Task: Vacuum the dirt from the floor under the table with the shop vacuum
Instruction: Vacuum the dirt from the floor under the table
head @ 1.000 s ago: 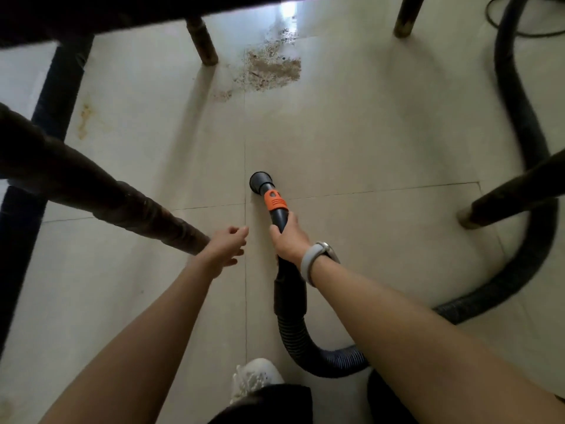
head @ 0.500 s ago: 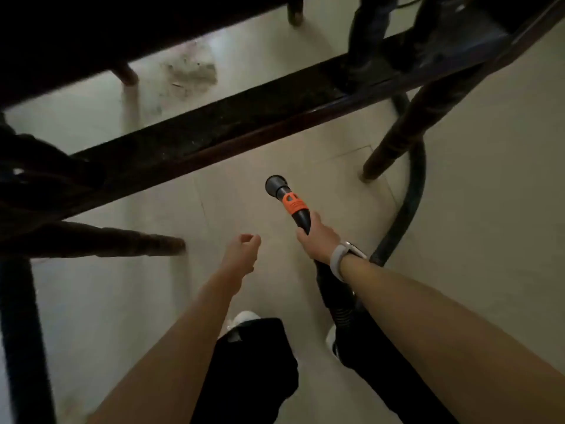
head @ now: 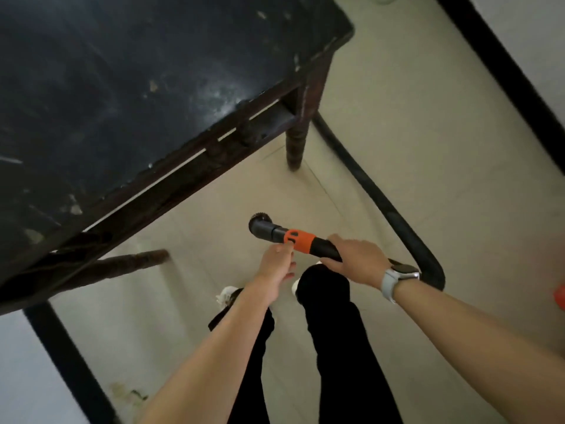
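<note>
The shop vacuum's black nozzle (head: 260,223) has a round brush tip and an orange collar (head: 299,238). It hangs above the pale tile floor, pointing left, just in front of the dark table (head: 137,87). My right hand (head: 357,261) grips the black tube behind the collar. My left hand (head: 275,267) reaches up beside it, with its fingertips touching the collar's lower edge and the other fingers hanging loose. The black hose (head: 397,218) runs from my right wrist back past the table leg (head: 298,142). The tabletop hides the dirt.
I stand with my black trousers and white shoes (head: 226,295) below the hands. A black baseboard (head: 504,71) lines the wall at right. An orange object (head: 561,296) shows at the right edge. A brown stain (head: 128,393) marks the floor at lower left.
The view rose from under the table to above its top, so the dirt patch is out of sight. The nozzle lifted and turned leftward. My left hand came up to the orange collar.
</note>
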Demonstrator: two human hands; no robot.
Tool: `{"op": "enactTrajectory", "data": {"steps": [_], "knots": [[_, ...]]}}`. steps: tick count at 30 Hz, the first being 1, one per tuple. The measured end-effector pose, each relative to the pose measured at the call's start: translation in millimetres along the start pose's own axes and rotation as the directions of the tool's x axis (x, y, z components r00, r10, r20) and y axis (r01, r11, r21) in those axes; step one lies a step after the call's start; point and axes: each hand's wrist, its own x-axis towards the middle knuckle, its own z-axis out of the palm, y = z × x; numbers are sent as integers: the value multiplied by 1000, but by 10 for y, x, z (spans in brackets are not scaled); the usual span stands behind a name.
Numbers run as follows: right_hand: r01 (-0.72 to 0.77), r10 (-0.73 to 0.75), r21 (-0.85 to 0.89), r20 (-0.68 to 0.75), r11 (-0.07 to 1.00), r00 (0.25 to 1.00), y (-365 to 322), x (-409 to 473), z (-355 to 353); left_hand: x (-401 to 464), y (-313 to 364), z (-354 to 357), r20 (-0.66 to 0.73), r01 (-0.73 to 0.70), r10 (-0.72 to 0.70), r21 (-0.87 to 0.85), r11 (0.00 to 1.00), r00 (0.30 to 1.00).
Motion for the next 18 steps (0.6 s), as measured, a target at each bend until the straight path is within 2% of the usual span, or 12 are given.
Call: {"op": "enactTrajectory", "data": {"steps": [3, 6, 12, 18], "knots": [[10, -8, 32, -72, 999, 997, 209, -380, -333, -369, 250, 390, 21, 30, -30, 10, 1000, 999], [23, -10, 96, -136, 995, 991, 478, -732, -677, -763, 497, 779, 44, -21, 20, 5, 1000, 999], [69, 11, 235, -321, 970, 947, 904, -1256, -1281, -1469, 926, 1447, 129, -184, 208, -176, 967, 970], [98, 51, 291, -467, 952, 883, 1149, -1323, -1916, -1739, 1539, 1798, 155, -368, 423, -291, 883, 893]]}}
